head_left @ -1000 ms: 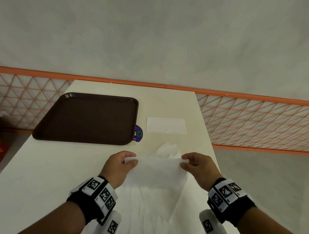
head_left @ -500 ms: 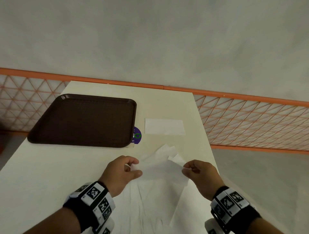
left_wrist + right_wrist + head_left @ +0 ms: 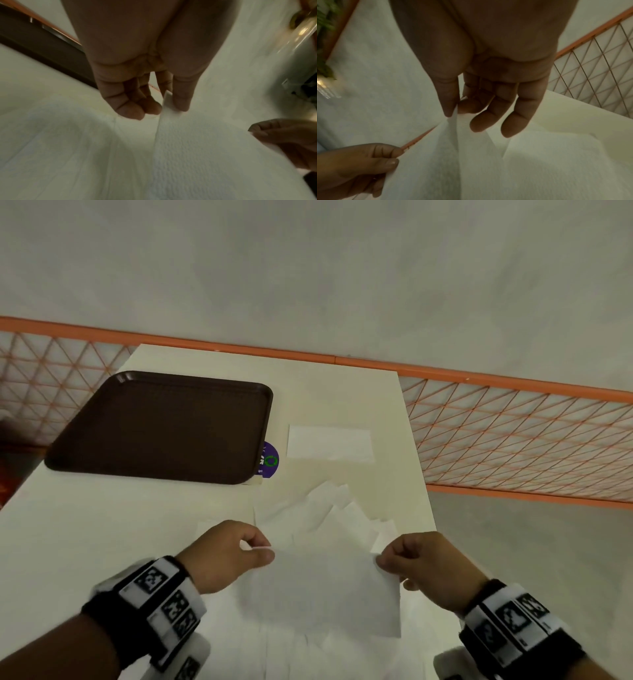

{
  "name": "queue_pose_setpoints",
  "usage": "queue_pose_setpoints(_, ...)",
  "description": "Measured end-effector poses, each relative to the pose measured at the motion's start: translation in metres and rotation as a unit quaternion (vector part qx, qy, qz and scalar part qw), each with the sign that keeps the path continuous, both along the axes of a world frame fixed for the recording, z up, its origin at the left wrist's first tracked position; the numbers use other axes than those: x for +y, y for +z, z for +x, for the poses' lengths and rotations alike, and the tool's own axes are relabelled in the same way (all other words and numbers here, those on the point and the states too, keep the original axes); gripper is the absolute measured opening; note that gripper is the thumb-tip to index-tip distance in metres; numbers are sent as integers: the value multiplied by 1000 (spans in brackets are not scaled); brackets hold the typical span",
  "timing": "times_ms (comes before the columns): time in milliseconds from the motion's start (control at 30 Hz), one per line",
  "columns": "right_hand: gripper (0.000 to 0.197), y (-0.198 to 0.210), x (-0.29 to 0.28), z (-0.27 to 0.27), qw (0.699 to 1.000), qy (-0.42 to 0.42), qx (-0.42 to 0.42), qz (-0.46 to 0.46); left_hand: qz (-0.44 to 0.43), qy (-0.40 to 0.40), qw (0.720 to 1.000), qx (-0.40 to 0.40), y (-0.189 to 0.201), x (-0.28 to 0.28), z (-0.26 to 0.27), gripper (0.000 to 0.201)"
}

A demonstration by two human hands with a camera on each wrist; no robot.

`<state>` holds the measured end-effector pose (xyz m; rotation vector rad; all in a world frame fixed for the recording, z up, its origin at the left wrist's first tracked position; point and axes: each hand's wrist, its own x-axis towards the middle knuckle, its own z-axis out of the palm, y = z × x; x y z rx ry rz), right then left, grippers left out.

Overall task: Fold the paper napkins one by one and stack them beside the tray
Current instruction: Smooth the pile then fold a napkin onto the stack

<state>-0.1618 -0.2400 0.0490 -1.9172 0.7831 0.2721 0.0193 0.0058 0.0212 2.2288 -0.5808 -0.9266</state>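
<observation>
Both hands hold one white paper napkin (image 3: 325, 587) up over the table's near edge. My left hand (image 3: 239, 553) pinches its left top corner between thumb and forefinger; the left wrist view shows that hand (image 3: 164, 106) with the sheet (image 3: 197, 155) hanging below. My right hand (image 3: 407, 563) pinches the right top corner, as the right hand (image 3: 455, 109) does on the napkin (image 3: 447, 155) in its wrist view. One folded napkin (image 3: 329, 443) lies flat beside the brown tray (image 3: 164, 426). Loose unfolded napkins (image 3: 329, 508) lie in a heap beyond the hands.
The cream table (image 3: 102, 529) ends at the right near an orange wire-mesh fence (image 3: 513, 440). A purple round sticker (image 3: 270, 459) peeks from under the tray's right edge. More white sheets (image 3: 301, 655) cover the table's near edge.
The hands have spread apart and pulled the napkin nearer and lower, stretching it into a flat sheet. Both pinches stay on the corners.
</observation>
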Motion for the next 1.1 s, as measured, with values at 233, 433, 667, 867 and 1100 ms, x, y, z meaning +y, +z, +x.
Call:
queue_pose_setpoints(233, 28, -54, -15, 46, 990, 7, 88, -112, 99, 11, 992, -77, -50, -39, 13, 15)
queue_pose_setpoints(433, 24, -72, -19, 61, 976, 26, 132, -173, 121, 20, 986, -109, -66, -44, 12, 18)
queue_pose_setpoints(667, 44, -72, -13, 48, 945, 68, 105, -303, 120, -7, 966, -228, -62, -43, -1, 38)
queue_pose_setpoints(867, 56, -81, 46, 37, 885, 315, 55, -338, 122, -250, 922, -268, -65, -55, -49, 84)
queue_pose_setpoints(1100, 68, -108, 37, 24, 859, 352, 58, -368, 198, -260, 910, -254, -88, -43, -49, 64)
